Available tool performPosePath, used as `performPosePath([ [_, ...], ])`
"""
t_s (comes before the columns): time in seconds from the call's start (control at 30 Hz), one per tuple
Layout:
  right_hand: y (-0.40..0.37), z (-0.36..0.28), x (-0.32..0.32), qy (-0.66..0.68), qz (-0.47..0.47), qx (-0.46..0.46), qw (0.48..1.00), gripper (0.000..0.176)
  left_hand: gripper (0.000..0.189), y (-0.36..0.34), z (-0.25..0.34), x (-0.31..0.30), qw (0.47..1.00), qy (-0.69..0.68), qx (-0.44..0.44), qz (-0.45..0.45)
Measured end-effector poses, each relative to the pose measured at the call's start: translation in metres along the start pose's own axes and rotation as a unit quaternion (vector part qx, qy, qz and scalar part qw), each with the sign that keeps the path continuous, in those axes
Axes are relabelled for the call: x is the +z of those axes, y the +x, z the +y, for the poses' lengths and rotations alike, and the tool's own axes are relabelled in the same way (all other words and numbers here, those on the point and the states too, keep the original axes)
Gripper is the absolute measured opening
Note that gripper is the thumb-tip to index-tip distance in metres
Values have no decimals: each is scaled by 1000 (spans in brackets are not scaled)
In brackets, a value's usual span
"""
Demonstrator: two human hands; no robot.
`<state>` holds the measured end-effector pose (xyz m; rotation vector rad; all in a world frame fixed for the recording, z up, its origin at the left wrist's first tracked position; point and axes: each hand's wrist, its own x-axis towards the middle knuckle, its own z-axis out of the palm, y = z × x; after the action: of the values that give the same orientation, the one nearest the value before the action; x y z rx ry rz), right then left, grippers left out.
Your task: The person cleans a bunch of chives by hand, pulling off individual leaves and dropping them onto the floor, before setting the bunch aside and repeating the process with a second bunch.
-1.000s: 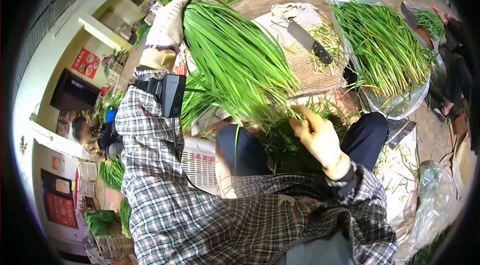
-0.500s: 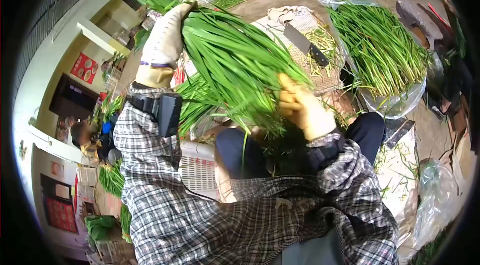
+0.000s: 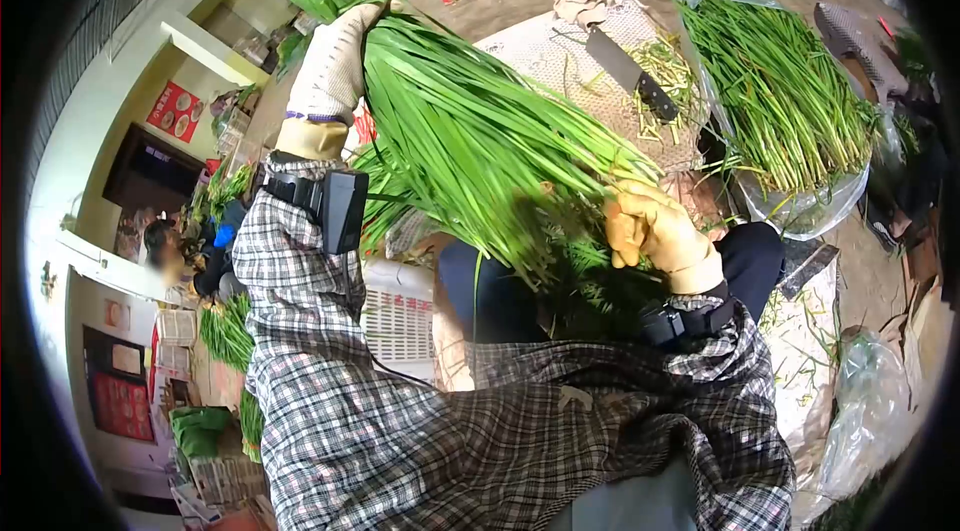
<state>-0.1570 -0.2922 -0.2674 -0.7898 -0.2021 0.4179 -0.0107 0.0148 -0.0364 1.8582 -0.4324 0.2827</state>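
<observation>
A big bunch of garlic chives [image 3: 470, 121] stretches across in front of me, flat green leaves to the left and paler stem ends to the right. My left hand [image 3: 335, 66], in a white knit glove, is closed around the leafy part, with tips sticking out beyond it. At the stem ends, my right hand [image 3: 655, 231] in a yellowish glove has its fingers curled against the stalks; just what lies inside them is partly hidden. Loose leaves hang blurred below the bunch. A cleaver [image 3: 630, 74] with a black handle rests on a woven mat [image 3: 530, 41] beyond.
Cut stem pieces [image 3: 660, 61] lie beside the cleaver. To the right, a large pile of chives [image 3: 780, 96] sits on a clear plastic sheet [image 3: 800, 216]. A white crate [image 3: 397, 326] stands by my left knee. Another person [image 3: 215, 261] is at the far left.
My right hand has moved right and down along the bunch to its stem ends. My left hand keeps its hold, and the bunch looks straighter.
</observation>
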Motion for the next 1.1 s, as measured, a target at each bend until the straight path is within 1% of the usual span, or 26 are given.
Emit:
performPosePath([
  [0.07, -6, 7, -25, 0, -30, 3, 1000, 21, 25, 7, -3, -12, 999, -17, -39, 23],
  [0.13, -21, 23, -59, 38, 49, 25, 998, 23, 23, 11, 10, -20, 972, -181, -97, 118],
  [0.17, -21, 40, -79, -12, 135, 76, 988, 26, 20, 16, 5, -35, 969, -204, -76, 112],
  [0.2, -25, 64, -94, -254, 236, 77, 935, 28, 16, 21, 2, -49, 967, -225, -55, 104],
  [0.23, -26, 66, -90, -542, 220, 139, 799, 30, 15, 22, 3, -55, 961, -261, -47, 84],
  [0.27, -22, 79, -86, -807, 167, 126, 552, 29, 15, 21, 8, -52, 962, -246, -46, 109],
  [0.3, -24, 83, -85, -791, 163, 175, 563, 33, 15, 19, 12, -48, 963, -231, -42, 134],
  [0.33, -26, 64, -45, -774, 158, 223, 572, 40, 15, 17, 16, -47, 962, -217, -39, 160],
  [0.4, -34, 42, 10, -712, 170, -103, 674, 41, 16, 16, 12, -47, 966, -216, -35, 138],
  [0.47, -16, 22, 39, -599, 103, -195, 770, 39, 17, 17, 10, -41, 962, -215, -10, 165],
  [0.5, 1, 22, 43, -589, 93, -222, 772, 38, 18, 12, 11, -37, 977, -172, -1, 128],
  [0.53, 20, 26, 38, -580, 82, -250, 771, 39, 20, 8, 11, -29, 977, -160, -8, 143],
  [0.57, 42, 37, 27, -574, 59, -285, 765, 36, 22, 8, -1, -28, 988, -70, 46, 128],
  [0.6, 64, 53, 10, -551, -1, -202, 810, 37, 23, 9, -11, -29, 988, 25, 103, 117],
  [0.67, 77, 60, 8, -625, 11, -154, 765, 38, 25, -26, 25, 8, 994, 7, -5, 108],
  [0.73, 76, 53, 18, -491, 90, -175, 849, 53, 29, -42, 17, 13, 941, 315, 98, 68],
  [0.77, 76, 54, 16, -404, 81, -177, 894, 55, 29, -48, 10, 16, 911, 372, 158, 82],
  [0.83, 77, 75, -3, -269, 116, -126, 948, 54, 30, -58, 10, 34, 934, 246, 253, 62],
  [0.87, 71, 93, -22, -151, 29, -166, 974, 46, 29, -61, 17, 43, 996, 34, 65, 60],
  [0.9, 56, 88, -26, -420, 39, -285, 861, 41, 30, -64, 26, 44, 997, 27, 38, 55],
  [0.93, 44, 79, -24, -648, 47, -379, 659, 39, 31, -65, 32, 45, 999, 18, 13, 49],
  [0.97, 47, 85, -21, -313, 89, -279, 904, 39, 31, -68, 28, 46, 996, 57, 68, 31],
  [1.0, 45, 89, -16, -185, 107, -229, 950, 39, 31, -70, 20, 48, 987, 99, 122, 13],
  [1.03, 38, 86, -4, -122, 108, -204, 965, 39, 30, -70, 13, 57, 993, 32, 117, 8],
  [1.07, 34, 83, 0, -128, 103, -194, 967, 39, 28, -73, 8, 58, 980, 93, 176, -10],
  [1.1, 31, 82, 4, -164, 99, -188, 963, 39, 23, -68, 8, 60, 996, -48, 74, 0],
])
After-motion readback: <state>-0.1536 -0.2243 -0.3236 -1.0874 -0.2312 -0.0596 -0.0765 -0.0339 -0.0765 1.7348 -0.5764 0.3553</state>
